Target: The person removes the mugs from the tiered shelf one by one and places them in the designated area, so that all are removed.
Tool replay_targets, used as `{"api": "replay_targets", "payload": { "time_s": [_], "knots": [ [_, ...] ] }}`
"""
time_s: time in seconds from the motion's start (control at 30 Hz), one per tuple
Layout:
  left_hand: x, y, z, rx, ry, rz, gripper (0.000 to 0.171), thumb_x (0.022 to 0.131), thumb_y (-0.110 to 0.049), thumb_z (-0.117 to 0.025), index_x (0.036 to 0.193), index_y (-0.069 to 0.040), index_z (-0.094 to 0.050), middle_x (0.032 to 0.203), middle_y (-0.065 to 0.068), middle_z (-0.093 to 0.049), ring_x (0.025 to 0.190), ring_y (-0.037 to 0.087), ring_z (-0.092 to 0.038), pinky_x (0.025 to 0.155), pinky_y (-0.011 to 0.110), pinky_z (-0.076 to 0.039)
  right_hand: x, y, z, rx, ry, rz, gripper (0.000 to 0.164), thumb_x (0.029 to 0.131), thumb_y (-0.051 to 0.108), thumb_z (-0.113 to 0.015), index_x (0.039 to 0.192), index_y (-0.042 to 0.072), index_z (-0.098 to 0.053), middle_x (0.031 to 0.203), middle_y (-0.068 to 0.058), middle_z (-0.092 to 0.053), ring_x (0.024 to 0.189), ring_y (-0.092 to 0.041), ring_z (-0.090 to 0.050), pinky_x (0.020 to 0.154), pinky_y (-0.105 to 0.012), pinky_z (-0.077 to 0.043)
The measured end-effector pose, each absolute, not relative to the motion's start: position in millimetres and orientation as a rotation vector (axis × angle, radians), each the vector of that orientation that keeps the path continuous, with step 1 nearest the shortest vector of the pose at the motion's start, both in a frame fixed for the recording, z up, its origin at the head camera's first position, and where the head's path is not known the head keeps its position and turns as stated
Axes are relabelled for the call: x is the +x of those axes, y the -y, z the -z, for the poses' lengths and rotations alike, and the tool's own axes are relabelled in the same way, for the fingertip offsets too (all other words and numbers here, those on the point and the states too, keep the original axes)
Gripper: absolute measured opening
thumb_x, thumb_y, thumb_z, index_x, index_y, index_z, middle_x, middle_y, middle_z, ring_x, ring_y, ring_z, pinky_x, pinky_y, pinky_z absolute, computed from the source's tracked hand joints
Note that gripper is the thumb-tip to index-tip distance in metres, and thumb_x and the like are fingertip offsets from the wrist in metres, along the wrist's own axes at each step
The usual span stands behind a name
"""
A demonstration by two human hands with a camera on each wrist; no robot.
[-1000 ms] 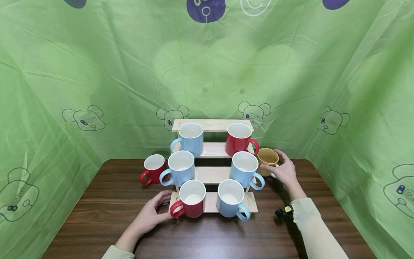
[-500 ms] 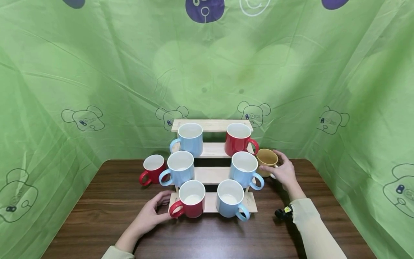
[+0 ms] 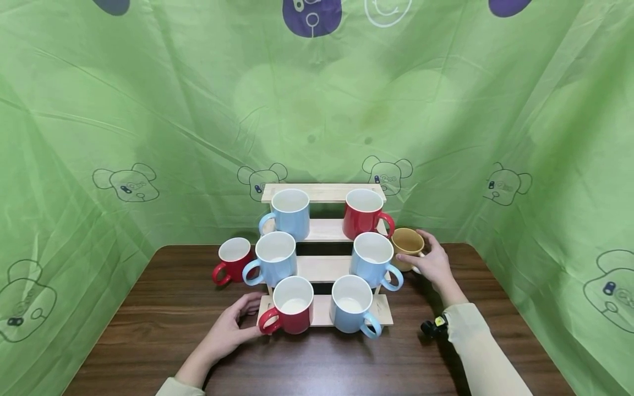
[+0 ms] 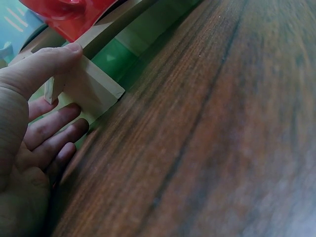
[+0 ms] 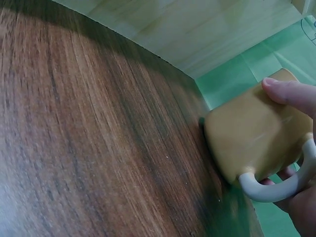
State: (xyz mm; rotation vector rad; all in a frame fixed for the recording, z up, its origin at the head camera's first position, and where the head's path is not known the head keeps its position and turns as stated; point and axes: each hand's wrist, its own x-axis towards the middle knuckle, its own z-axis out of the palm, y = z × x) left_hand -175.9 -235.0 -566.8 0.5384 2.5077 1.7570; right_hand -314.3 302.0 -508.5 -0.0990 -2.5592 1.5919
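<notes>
Forms a dark, wood-grained tabletop (image 3: 317, 357). Bears a pale wooden rack (image 3: 323, 268) midway between left and right edges. Has a red mug (image 3: 235, 263) near the far edge, left of the rack, and a yellow mug (image 5: 254, 131) right of it, resting or raised, hard to tell. On the rack, carries a front red mug (image 3: 299, 316) and front blue mug (image 3: 349, 312) lowest, two middle blue mugs (image 3: 278, 269) above, then a rear blue mug (image 3: 292, 219) and rear red mug (image 3: 360, 219).

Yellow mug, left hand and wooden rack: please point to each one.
Yellow mug (image 5: 254, 131), right wrist view: outer wall.
Left hand (image 3: 227, 331), head view: middle of hand.
Wooden rack (image 3: 324, 268), head view: bare part, second board from front.
</notes>
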Motion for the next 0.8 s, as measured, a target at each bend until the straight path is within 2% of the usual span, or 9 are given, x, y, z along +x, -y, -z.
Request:
{"api": "replay_targets", "payload": {
  "time_s": [0.33,0.57,0.8],
  "knots": [
    [-174,234,568,0.521,-2.512,-1.748,0.066,0.091,-0.019,-0.092,0.148,-0.013,-0.060,0.136,0.003,-0.074,0.126,0.016,-0.068,0.107,0.026,-0.051,-312,-303,510,-0.092,2.577,-1.584,0.116,0.082,0.029,-0.101,0.170,0.007,-0.030,0.165,-0.027,-0.043,0.151,-0.047,-0.045,0.121,-0.059,-0.042],
    [-175,234,567,0.490,-2.507,-1.739,0.067,0.090,-0.021,-0.093,0.148,-0.014,-0.060,0.137,0.003,-0.073,0.127,0.016,-0.068,0.109,0.027,-0.051,-309,-308,495,0.007,2.663,-1.593,0.122,0.086,0.032,-0.097,0.173,0.004,-0.017,0.170,-0.029,-0.034,0.155,-0.048,-0.038,0.124,-0.061,-0.038],
    [-177,234,567,0.524,-2.517,-1.744,0.067,0.091,-0.020,-0.092,0.149,-0.013,-0.059,0.138,0.006,-0.073,0.127,0.017,-0.068,0.108,0.026,-0.052,-304,-312,473,0.033,2.687,-1.525,0.116,0.093,0.042,-0.090,0.174,0.004,-0.016,0.169,-0.031,-0.035,0.148,-0.052,-0.047,0.115,-0.063,-0.046]
  ]
}}
